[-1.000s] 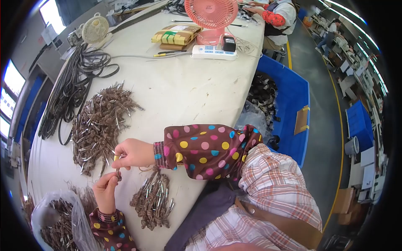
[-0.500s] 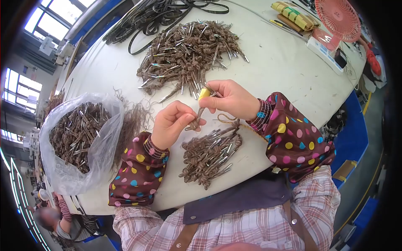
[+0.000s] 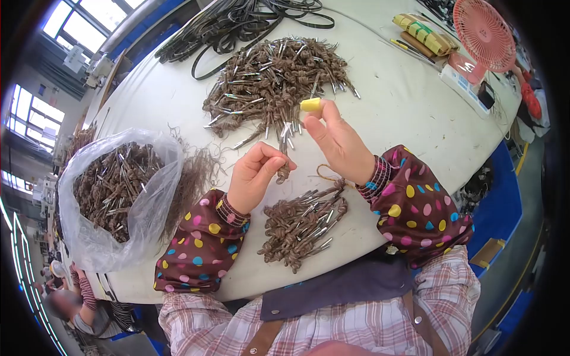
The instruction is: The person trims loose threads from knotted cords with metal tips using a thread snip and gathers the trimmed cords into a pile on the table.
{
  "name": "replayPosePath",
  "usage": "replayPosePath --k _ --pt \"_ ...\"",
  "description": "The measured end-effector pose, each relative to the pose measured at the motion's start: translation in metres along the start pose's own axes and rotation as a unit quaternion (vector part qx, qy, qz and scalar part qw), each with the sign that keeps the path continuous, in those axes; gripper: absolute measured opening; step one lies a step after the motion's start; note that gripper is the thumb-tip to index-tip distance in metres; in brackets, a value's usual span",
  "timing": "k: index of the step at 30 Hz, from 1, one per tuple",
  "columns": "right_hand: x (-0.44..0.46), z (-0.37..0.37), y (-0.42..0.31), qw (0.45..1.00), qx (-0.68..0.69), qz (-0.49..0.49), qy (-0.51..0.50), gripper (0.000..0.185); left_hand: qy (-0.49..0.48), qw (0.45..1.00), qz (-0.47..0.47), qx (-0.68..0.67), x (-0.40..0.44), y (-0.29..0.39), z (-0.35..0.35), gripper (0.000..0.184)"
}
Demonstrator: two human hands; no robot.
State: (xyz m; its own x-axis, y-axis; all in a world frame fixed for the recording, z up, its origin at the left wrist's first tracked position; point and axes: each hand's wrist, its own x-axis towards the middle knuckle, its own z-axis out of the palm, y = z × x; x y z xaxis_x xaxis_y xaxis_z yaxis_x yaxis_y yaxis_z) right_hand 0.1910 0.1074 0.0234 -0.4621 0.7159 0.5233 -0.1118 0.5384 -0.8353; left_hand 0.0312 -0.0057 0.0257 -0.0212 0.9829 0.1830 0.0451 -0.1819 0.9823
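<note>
My left hand [image 3: 256, 176] pinches a knotted brown cord [image 3: 283, 172] whose silvery tips point up toward the large pile. Up and to the right, my right hand [image 3: 336, 140] has its fingers apart and nothing between them; yellow tape [image 3: 310, 105] wraps one fingertip. Beyond both hands lies a large pile of knotted brown cords with metal tips [image 3: 279, 77]. A smaller bundle of similar cords [image 3: 303, 228] rests on the table nearer my body, with a thin string at its top.
A clear plastic bag [image 3: 160, 204] of cords and loose brown fibres [image 3: 193, 178] are at the left. Black straps [image 3: 237, 26] lie at the back. A pink fan [image 3: 484, 35], power strip [image 3: 466, 89] and wrapped package [image 3: 424, 34] stand back right. A person [image 3: 89, 308] is at lower left.
My right hand has come off the cord, moved up and right, and opened. My left hand still pinches the cord. Earlier, the view also swung toward the left.
</note>
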Motion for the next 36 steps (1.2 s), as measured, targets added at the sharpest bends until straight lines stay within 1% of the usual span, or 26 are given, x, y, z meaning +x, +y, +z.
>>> replayPosePath --k 2,4,7,10,13,16,19,22,28,31,36 --pt "0.002 -0.01 -0.012 0.993 0.017 0.074 -0.085 0.04 0.027 0.999 0.022 0.032 0.001 -0.001 -0.002 0.008" --pt "0.003 -0.017 -0.026 0.975 0.022 0.142 -0.172 0.036 0.052 0.996 0.044 0.062 0.002 -0.001 -0.004 0.009" --pt "0.001 -0.016 -0.031 0.972 -0.061 0.051 -0.222 0.033 0.077 0.989 0.059 0.108 0.002 0.0 -0.004 0.011" --pt "-0.001 -0.013 -0.027 0.969 -0.107 0.046 -0.218 0.032 0.09 0.981 0.051 0.167 0.001 -0.009 -0.011 0.012" --pt "-0.002 -0.012 -0.026 0.962 -0.139 0.057 -0.227 0.031 0.091 0.978 0.053 0.178 0.001 -0.008 -0.01 0.013" --pt "-0.003 -0.012 -0.025 0.962 -0.138 0.045 -0.23 0.03 0.082 0.977 0.057 0.187 0.001 -0.009 -0.009 0.011" --pt "-0.002 -0.013 -0.026 0.955 -0.168 0.034 -0.241 0.029 0.071 0.973 0.055 0.215 0.001 -0.003 -0.006 0.011" --pt "-0.002 -0.015 -0.026 0.95 -0.194 -0.004 -0.246 0.028 0.063 0.974 0.053 0.21 0.001 -0.005 -0.006 0.009" --pt "0.0 -0.017 -0.026 0.945 -0.189 0.007 -0.266 0.028 0.056 0.969 0.051 0.233 0.0 -0.006 -0.005 0.007" --pt "0.001 -0.018 -0.027 0.939 -0.195 0.01 -0.281 0.028 0.037 0.966 0.045 0.253 0.0 -0.002 -0.006 0.006" --pt "0.0 -0.018 -0.026 0.938 -0.195 -0.026 -0.287 0.027 0.021 0.964 0.058 0.259 0.0 -0.002 -0.006 0.007"
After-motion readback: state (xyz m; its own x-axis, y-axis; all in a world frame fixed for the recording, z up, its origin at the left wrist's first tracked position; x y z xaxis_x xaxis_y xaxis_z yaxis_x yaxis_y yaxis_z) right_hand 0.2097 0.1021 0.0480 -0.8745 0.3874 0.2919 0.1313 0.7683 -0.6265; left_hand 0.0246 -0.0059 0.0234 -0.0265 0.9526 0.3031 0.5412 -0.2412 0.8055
